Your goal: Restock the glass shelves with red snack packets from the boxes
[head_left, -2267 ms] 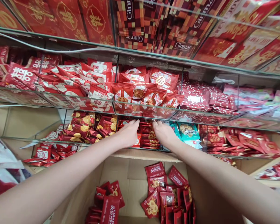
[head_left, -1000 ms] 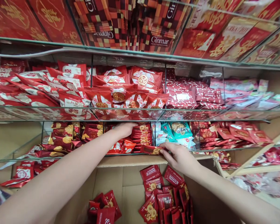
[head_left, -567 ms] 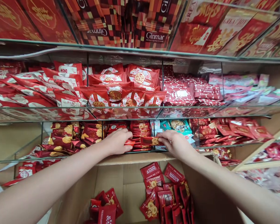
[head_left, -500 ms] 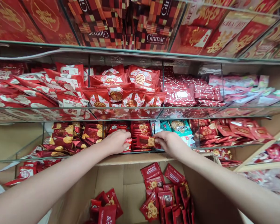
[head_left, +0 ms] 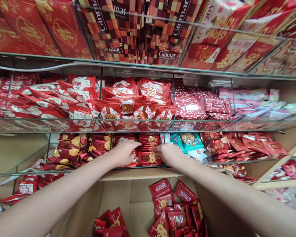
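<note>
Red snack packets (head_left: 150,158) with a round cookie print lie stacked in a narrow compartment of the lower glass shelf. On the left side of the stack, my left hand (head_left: 124,152) rests over neighbouring red packets, its fingers apart and nothing held. My right hand (head_left: 169,154) is at the stack's right edge, fingers curled against the front packet; its fingertips are partly hidden, so a grip cannot be made out. Below the shelf edge, an open cardboard box (head_left: 140,200) holds loose red caramel and almond packets (head_left: 176,219) in two heaps.
Teal packets (head_left: 191,141) sit right of my right hand. Glass shelves (head_left: 138,126) with red packets run across above, and checkered Ginmar bags (head_left: 167,49) stand higher up. Dark red cookie packets (head_left: 67,148) fill compartments on the left.
The front packet, tilted in my right hand before, now lies flat on the stack. My left hand's fingers have spread slightly. The whole view has shifted, with shelves appearing lower.
</note>
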### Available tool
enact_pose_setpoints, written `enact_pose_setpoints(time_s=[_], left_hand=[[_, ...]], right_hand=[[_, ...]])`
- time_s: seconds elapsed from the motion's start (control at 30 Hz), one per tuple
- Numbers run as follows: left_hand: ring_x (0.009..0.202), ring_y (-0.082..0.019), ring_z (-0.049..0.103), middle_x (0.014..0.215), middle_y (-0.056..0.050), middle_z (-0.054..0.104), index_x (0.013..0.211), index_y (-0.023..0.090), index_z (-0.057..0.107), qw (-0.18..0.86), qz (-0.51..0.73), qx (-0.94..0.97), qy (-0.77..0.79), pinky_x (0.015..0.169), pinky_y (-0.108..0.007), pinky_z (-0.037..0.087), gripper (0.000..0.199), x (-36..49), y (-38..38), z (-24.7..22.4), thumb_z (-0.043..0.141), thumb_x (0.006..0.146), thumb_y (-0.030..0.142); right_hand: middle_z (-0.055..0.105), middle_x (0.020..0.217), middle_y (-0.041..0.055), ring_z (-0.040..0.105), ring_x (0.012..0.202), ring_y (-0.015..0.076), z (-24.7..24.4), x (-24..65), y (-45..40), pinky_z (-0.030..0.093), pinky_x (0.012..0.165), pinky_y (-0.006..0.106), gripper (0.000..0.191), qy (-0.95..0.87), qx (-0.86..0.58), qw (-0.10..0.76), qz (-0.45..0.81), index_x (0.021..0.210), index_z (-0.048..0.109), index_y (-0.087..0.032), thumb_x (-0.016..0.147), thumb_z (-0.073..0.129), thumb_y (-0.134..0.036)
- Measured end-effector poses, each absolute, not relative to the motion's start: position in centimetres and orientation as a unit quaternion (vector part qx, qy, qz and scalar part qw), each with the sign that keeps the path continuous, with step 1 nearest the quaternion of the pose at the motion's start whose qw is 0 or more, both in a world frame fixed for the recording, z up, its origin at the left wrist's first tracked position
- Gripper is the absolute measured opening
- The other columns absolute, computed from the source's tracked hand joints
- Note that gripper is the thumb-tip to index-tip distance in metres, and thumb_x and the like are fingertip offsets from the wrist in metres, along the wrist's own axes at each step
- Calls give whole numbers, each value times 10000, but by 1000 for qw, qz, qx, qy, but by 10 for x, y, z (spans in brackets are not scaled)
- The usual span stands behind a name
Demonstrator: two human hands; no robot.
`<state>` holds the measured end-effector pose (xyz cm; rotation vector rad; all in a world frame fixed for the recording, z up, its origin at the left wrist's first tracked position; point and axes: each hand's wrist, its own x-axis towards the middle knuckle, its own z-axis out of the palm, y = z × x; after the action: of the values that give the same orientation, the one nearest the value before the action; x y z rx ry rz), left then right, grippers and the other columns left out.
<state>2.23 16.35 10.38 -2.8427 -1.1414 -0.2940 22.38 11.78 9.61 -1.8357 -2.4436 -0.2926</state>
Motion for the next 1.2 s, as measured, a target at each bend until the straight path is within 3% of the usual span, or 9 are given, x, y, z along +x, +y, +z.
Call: enact_pose_setpoints(time_s=[0.13,0.23,0.47,0.87,1.03,1.2], left_hand=[[933,-203,522,964,-44,621,1004,247,582,38,-107,-924,-365,819,-329,381,286,28,158,109,478,738,225],[900,-197,529,917,-26,633,935,264,606,45,-111,-923,-364,787,-329,378,220,32,159,111,464,767,274],[785,-193,552,815,-30,656,782,235,647,66,-95,-921,-372,705,-312,393,165,40,168,108,485,755,256],[792,-201,561,831,-43,659,781,208,634,72,-90,-919,-377,690,-311,400,166,42,165,106,471,758,230],[799,-201,560,830,-40,659,801,218,648,71,-94,-918,-378,691,-315,396,178,40,164,109,478,761,255],[848,-193,533,905,-24,635,881,229,633,73,-115,-918,-372,731,-321,385,203,33,154,110,461,782,273]], right_hand=[[629,881,78,618,729,192,93,223,117,450,575,256,202,-782,-611,34,-117,965,519,-179,804,400,-152],[583,973,97,615,756,193,94,222,115,460,597,262,194,-776,-616,34,-132,959,513,-179,820,379,-161],[598,860,81,623,706,192,96,224,117,464,577,250,200,-780,-610,26,-140,889,549,-168,810,373,-115],[602,823,63,623,671,191,93,228,119,442,518,241,185,-795,-584,45,-158,842,535,-175,769,399,-72],[577,838,59,595,645,159,101,228,101,414,515,237,153,-794,-581,68,-164,831,521,-170,826,371,-139],[563,769,40,528,632,139,97,219,28,389,506,236,172,-889,-409,163,-124,905,521,-169,845,360,-176]])
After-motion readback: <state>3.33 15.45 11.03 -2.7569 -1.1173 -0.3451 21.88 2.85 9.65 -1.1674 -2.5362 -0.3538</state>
